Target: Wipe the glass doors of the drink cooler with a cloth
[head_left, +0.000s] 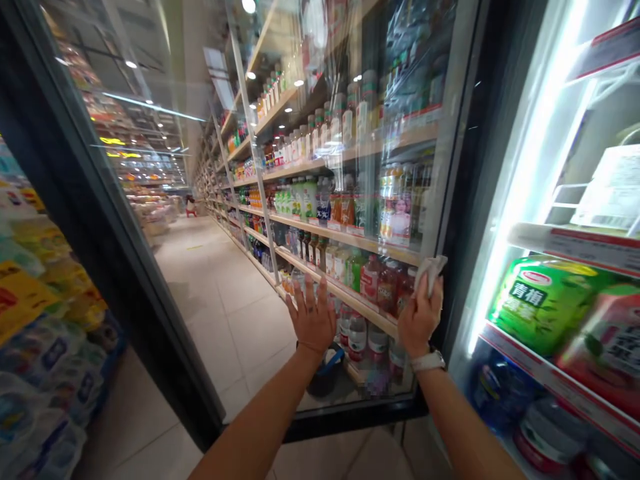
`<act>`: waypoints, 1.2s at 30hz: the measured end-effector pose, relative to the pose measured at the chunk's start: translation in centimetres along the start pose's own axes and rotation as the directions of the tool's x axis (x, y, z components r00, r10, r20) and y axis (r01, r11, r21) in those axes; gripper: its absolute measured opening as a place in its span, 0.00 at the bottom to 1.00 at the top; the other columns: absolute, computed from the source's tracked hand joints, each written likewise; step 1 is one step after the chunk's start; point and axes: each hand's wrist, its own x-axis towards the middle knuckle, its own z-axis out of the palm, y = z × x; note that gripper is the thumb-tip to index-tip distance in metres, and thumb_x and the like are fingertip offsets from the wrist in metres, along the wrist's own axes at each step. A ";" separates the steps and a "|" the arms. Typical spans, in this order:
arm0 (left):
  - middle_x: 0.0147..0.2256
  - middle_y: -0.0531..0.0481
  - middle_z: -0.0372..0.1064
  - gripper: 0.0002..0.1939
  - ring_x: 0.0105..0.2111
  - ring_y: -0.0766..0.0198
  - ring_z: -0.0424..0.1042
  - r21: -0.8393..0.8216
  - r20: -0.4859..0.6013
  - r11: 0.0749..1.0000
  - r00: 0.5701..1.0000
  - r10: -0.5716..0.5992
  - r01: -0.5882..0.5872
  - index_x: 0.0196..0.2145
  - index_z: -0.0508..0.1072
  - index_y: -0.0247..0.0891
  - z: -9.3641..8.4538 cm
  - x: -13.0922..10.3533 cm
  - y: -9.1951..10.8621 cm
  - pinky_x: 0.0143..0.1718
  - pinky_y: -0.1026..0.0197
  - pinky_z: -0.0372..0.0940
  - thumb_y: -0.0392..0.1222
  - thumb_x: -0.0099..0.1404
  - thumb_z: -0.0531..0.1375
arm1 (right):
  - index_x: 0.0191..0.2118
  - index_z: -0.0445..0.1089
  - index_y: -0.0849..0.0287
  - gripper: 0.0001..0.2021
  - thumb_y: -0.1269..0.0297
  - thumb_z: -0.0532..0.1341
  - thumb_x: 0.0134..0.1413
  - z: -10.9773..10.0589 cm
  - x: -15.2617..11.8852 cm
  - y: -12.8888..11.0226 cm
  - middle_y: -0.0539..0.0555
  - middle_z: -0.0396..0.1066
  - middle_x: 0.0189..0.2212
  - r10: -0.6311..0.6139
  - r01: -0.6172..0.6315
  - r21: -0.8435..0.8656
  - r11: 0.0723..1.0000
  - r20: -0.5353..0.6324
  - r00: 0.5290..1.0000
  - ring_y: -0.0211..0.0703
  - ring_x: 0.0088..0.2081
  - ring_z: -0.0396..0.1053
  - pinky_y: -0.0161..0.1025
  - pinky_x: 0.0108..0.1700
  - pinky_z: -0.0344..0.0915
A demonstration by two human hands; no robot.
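Observation:
A glass door (240, 320) in a dark frame stands swung out before me, with drink shelves showing in its pane. My left hand (313, 317) lies with spread fingers against the lower part of the glass and holds nothing. At the pane's right edge, beside the dark frame, my right hand (421, 317) presses a crumpled white cloth (430, 272) to the glass. The fingers are closed on the cloth, and a pale watch (428, 361) sits on that wrist. Behind the left wrist, a dark bucket (325, 381) with a blue rim or handle shows partly.
On the right is a lit cooler shelf (575, 240) with green drink packs (543, 303), a red pack (607, 347) and bottles below. Plastic-wrapped bottle packs (45, 393) are stacked at the left. A tiled aisle (200, 280) runs into the distance.

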 end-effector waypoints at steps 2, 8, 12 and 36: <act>0.69 0.43 0.40 0.35 0.69 0.48 0.35 0.003 0.010 1.000 1.000 -0.008 0.008 0.69 0.43 0.43 0.0 0.0 0.0 0.68 0.37 0.38 0.42 0.69 0.53 | 0.68 0.52 0.60 0.26 0.67 0.45 0.67 0.5 -0.6 -1.6 0.66 0.49 0.67 0.026 -0.026 0.015 1.000 0.021 0.999 0.55 0.69 0.47 0.61 0.66 0.52; 0.69 0.42 0.38 0.35 0.69 0.49 0.35 0.039 0.008 0.999 1.000 0.011 -0.011 0.69 0.42 0.42 0.1 -0.2 -0.1 0.68 0.36 0.38 0.42 0.69 0.52 | 0.69 0.47 0.50 0.27 0.69 0.46 0.67 3.0 -4.6 -8.7 0.58 0.52 0.68 -0.197 0.172 0.160 0.972 0.152 0.969 0.50 0.69 0.48 0.58 0.66 0.54; 0.69 0.41 0.38 0.35 0.69 0.48 0.34 0.047 0.022 0.999 1.000 0.014 -0.015 0.69 0.43 0.42 0.2 -0.2 -0.3 0.67 0.35 0.38 0.40 0.69 0.53 | 0.68 0.51 0.48 0.28 0.71 0.50 0.65 3.5 -5.4 -9.7 0.55 0.61 0.63 -0.371 0.336 0.208 0.918 0.158 0.915 0.45 0.67 0.54 0.53 0.67 0.55; 0.69 0.41 0.41 0.34 0.69 0.49 0.36 0.054 -0.010 0.998 1.000 0.019 -0.019 0.69 0.44 0.42 0.4 -0.2 -0.3 0.67 0.37 0.40 0.41 0.69 0.52 | 0.69 0.49 0.48 0.31 0.76 0.50 0.63 3.1 -6.1 -8.7 0.54 0.64 0.61 -0.426 0.387 0.228 0.894 0.160 0.890 0.43 0.66 0.54 0.49 0.66 0.56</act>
